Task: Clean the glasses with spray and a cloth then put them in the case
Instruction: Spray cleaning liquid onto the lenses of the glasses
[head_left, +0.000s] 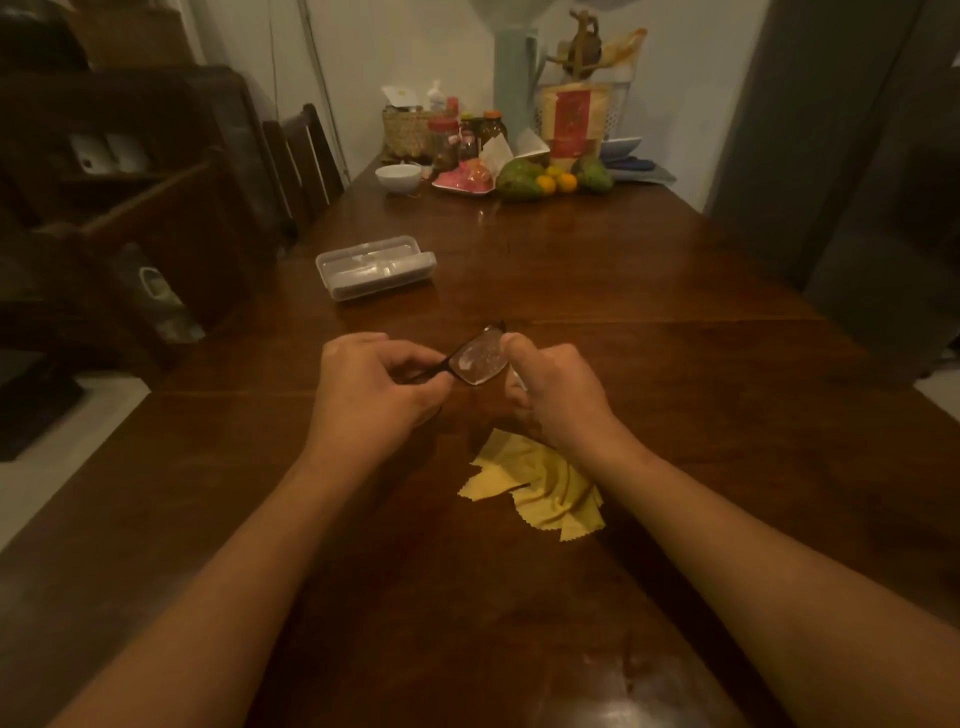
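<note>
The left hand (374, 384) pinches the glasses (451, 366) by the dark frame and holds them up over the table (675, 291). Just to the right of the glasses, the right hand (556, 395) is curled around a small spray bottle (517, 382), mostly hidden in the fist, with the thumb raised on top. The lens (480, 357) facing the bottle looks spotted with droplets, so the spraying step seems under way or nearly done. The yellow cloth (540, 488) lies crumpled on the table nearer the person than the glasses, with no hand on it, so wiping is likely left to do. The clear case (375, 266) sits beyond the glasses and to their left, holding no glasses yet.
</note>
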